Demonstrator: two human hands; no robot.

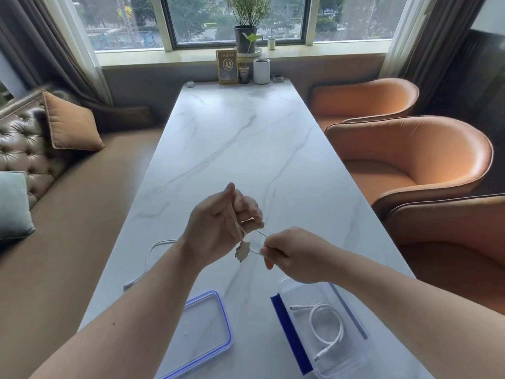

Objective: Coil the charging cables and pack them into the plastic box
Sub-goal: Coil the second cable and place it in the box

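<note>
- The cable point(259, 234) in hand is thin and partly blurred; it runs up through the left hand point(221, 225), loops across to the right hand point(295, 255), and its plug point(242, 251) dangles between them, above the table point(246, 138).
- The left hand is curled round the wound part; the right pinches the free run just beside it. The hands are close together but not touching.
- Step, as I judge it: coiling this cable, with little slack left.
- Next move calls for tucking in the plug end, keeping the loops tight, then lowering the coil into the box point(289, 332).
- The open box sits near, below the right hand, with one white coil point(328, 329) already inside.
- A loose cable point(153, 250) lies on the table to the left, not yet coiled.
- The lid point(202, 332) lies left of the box.
</note>
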